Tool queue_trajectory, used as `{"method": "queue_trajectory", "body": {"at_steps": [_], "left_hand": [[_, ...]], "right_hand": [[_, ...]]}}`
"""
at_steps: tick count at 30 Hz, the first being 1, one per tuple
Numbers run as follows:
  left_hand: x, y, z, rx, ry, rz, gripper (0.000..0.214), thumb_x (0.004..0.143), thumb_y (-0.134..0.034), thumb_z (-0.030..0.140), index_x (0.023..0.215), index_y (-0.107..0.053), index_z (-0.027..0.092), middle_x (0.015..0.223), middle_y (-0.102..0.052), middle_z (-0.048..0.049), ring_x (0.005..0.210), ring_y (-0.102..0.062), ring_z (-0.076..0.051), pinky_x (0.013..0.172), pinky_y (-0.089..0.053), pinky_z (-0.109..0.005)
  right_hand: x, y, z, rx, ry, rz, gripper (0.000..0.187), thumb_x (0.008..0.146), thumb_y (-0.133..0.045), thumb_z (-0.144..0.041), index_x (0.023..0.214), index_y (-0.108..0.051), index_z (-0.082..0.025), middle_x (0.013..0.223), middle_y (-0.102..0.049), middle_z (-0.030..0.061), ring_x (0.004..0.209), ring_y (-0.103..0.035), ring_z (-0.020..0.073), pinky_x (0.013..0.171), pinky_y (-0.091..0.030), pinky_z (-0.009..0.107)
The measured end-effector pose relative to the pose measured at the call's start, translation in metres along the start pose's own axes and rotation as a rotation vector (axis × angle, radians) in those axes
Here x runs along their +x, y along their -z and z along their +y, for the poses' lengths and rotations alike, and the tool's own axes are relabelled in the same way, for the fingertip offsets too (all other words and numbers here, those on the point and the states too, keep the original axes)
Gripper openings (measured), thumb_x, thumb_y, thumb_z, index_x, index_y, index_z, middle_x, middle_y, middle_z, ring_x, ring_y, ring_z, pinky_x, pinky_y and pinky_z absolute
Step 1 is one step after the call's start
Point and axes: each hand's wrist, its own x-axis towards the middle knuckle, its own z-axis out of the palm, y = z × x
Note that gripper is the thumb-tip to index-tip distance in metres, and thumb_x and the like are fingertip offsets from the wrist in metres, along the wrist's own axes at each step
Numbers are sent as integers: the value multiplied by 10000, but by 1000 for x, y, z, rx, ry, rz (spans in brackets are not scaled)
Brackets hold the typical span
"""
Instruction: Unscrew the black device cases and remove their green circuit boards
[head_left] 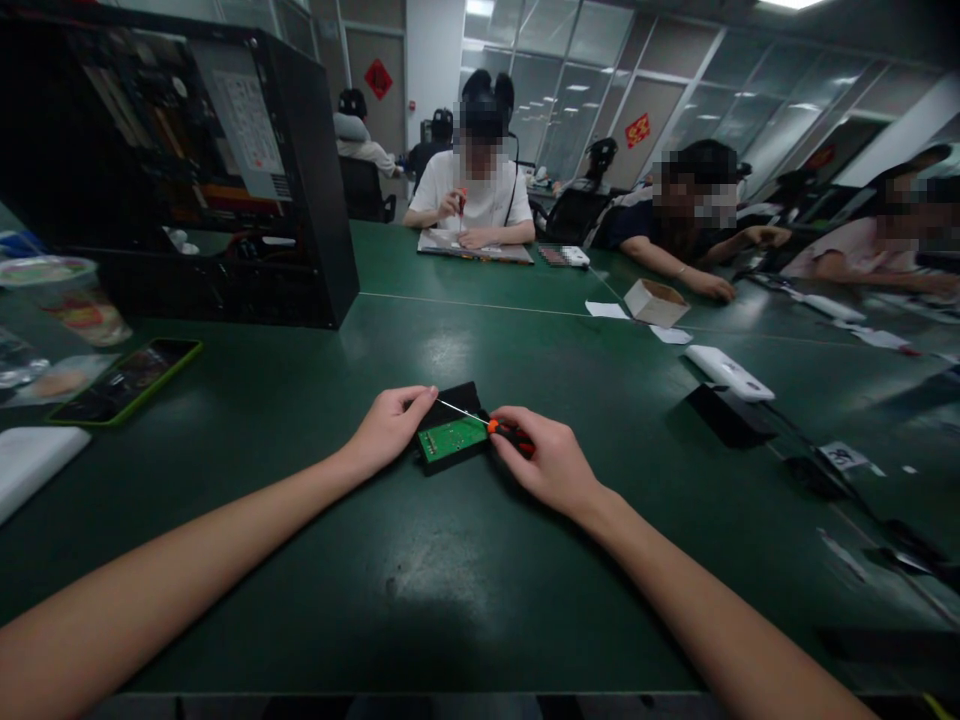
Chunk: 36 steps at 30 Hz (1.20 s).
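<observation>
A black plastic case with a green circuit board in its near part lies in front of me, slightly turned on the table. My left hand grips the case at its left edge, thumb on top and the other fingers partly hidden. In my right hand is a screwdriver with a red and black handle. Its thin metal shaft crosses above the case, pointing left, and the tip ends close to my left thumb. Whether the tip touches the thumb or the case I cannot tell.
On the green table, an open computer tower stands at back left. A phone and a plastic cup are near it. To the right lie a white power strip and a small box. A person works opposite.
</observation>
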Motion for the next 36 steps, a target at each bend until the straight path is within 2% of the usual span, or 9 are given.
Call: {"method": "queue_trajectory", "body": {"at_steps": [7,11,16,18,21,23,25,31,36], "left_hand": [[4,0,-4,-52,34,44,444,934,-553,545,832,-735,153,794,-709,-27,766,-623,-210,693,-458,-276],[5,0,-7,-91,51,73,419,918,-585,536,806,-728,158,795,-718,-32,755,-637,-208,675,-467,-275],[6,0,-8,-236,153,79,392,896,-633,534,937,-721,154,563,-629,17,507,-573,-159,516,-410,-244],[7,1,-8,-249,172,97,383,896,-646,524,939,-714,150,510,-600,28,468,-547,-143,499,-386,-233],[8,1,-9,-283,165,113,386,894,-650,530,895,-701,148,543,-629,10,504,-582,-141,517,-405,-228],[9,0,-10,-329,161,122,385,873,-675,528,894,-695,144,649,-682,-13,567,-642,-147,546,-441,-230],[10,0,-11,-391,175,127,378,842,-717,504,936,-692,139,788,-726,-38,642,-702,-156,576,-475,-230],[10,-1,-13,-486,227,112,347,816,-772,358,1059,-665,133,950,-761,-81,762,-777,-198,630,-544,-241],[9,-1,-11,-457,229,82,341,813,-766,349,1051,-649,134,923,-759,-82,759,-777,-215,625,-551,-257]], "right_hand": [[1,3,3,-9,-75,15,164,930,-590,-245,1084,-611,-194,935,-715,52,807,-680,184,745,-517,307],[3,-1,10,-18,-149,18,188,938,-575,-250,1111,-606,-186,967,-710,66,831,-673,197,764,-515,327],[5,-5,16,-70,-192,-39,269,934,-574,-226,1197,-601,-174,1084,-694,90,809,-653,193,797,-530,370],[5,-4,15,-66,-166,-52,261,943,-562,-227,1196,-600,-175,1124,-674,99,823,-649,193,805,-543,379],[5,-3,11,-28,-46,-30,301,936,-532,-178,1233,-585,-188,1237,-638,123,1063,-644,234,958,-538,426],[4,-2,8,-9,33,-34,397,912,-525,-135,1303,-555,-201,1332,-607,135,1240,-582,258,1079,-483,483],[4,-2,5,-2,76,-65,487,889,-530,-115,1368,-519,-206,1391,-584,143,1321,-535,271,1134,-439,530],[2,-3,0,25,109,-150,523,921,-588,-190,1431,-473,-198,1424,-569,160,1338,-526,279,1137,-439,549],[3,3,-8,-29,91,-203,554,907,-695,-361,1404,-510,-201,1314,-604,163,1204,-582,303,1030,-506,553]]}}
